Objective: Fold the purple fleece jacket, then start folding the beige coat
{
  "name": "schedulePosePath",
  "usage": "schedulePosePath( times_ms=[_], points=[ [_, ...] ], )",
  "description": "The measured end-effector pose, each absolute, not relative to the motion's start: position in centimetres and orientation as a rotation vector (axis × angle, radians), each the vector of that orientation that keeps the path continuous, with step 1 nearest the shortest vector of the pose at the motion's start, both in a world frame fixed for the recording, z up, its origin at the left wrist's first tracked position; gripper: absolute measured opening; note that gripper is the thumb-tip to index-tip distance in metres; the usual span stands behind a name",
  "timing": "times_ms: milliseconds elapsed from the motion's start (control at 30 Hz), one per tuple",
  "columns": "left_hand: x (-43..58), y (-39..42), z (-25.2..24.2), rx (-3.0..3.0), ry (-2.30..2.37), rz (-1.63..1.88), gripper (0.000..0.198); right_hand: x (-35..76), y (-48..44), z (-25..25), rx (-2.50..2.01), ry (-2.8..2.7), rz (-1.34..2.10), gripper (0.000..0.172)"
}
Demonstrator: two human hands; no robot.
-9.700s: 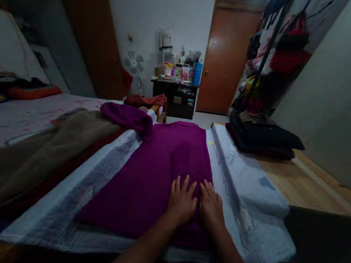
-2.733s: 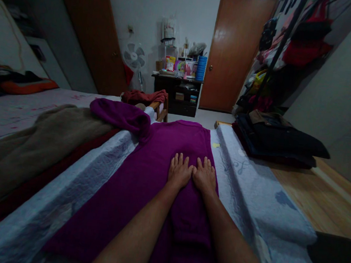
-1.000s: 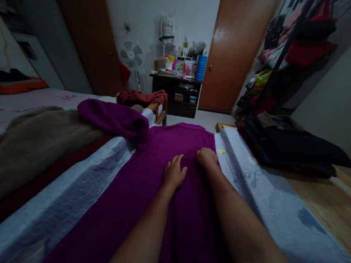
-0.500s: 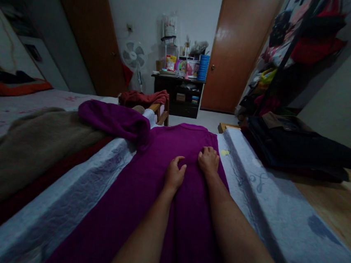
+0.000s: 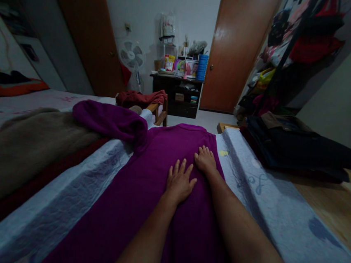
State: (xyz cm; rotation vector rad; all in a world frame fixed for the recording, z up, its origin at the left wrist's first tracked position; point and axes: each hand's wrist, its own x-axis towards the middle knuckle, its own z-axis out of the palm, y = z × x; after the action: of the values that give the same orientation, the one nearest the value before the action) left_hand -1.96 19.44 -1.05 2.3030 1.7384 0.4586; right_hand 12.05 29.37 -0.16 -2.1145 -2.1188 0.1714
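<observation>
A purple long-sleeved garment (image 5: pixel 145 190) lies spread over a grey-and-white patterned bed cover (image 5: pixel 258 205), its collar end away from me. One sleeve (image 5: pixel 110 119) stretches out to the left over a brown blanket. My left hand (image 5: pixel 180 182) rests flat on the middle of the garment, fingers spread. Close by on the right, near the garment's side edge, my right hand (image 5: pixel 205 159) also lies palm down with its fingers stretched out. Neither hand grips the cloth. My forearms hide part of the lower garment.
On the left lies the brown blanket (image 5: pixel 37 147). A stack of folded dark clothes (image 5: pixel 301 147) sits at the right. Beyond the bed stand a fan (image 5: pixel 132 55), a dark cabinet (image 5: pixel 174 94) with things on top, and a wooden door (image 5: pixel 236 50). Clothes hang on a rack at right.
My left hand has gone from raised with curled fingers to flat and spread on the cloth. The right hand's fingers have straightened, and it has shifted slightly left.
</observation>
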Motion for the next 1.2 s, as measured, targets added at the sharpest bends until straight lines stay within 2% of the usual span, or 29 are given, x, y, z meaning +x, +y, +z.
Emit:
schedulePosePath(
  times_ms=[233, 667, 833, 1000, 1200],
  points=[
    [-1.9, 19.2, -0.8, 2.279, 1.732, 0.465, 0.057, 13.4, 32.3, -0.7, -2.104, -2.102, 0.241, 0.073],
    [-1.9, 19.2, -0.9, 2.282, 1.741, 0.45, 0.058, 14.6, 36.7, -1.2, -2.134, -2.041, 0.198, 0.075],
    [-1.9, 19.2, -1.0, 2.27, 1.726, 0.47, 0.058, 14.8, 36.9, -1.1, -2.124, -2.047, 0.169, 0.072],
    [-1.9, 19.2, -1.0, 2.266, 1.727, 0.484, 0.059, 14.8, 35.8, -0.9, -2.115, -2.071, 0.125, 0.061],
    [-2.0, 19.1, -0.7, 2.257, 1.712, 0.476, 0.059, 15.3, 32.5, -1.0, -2.087, -2.125, 0.193, 0.061]
  ],
)
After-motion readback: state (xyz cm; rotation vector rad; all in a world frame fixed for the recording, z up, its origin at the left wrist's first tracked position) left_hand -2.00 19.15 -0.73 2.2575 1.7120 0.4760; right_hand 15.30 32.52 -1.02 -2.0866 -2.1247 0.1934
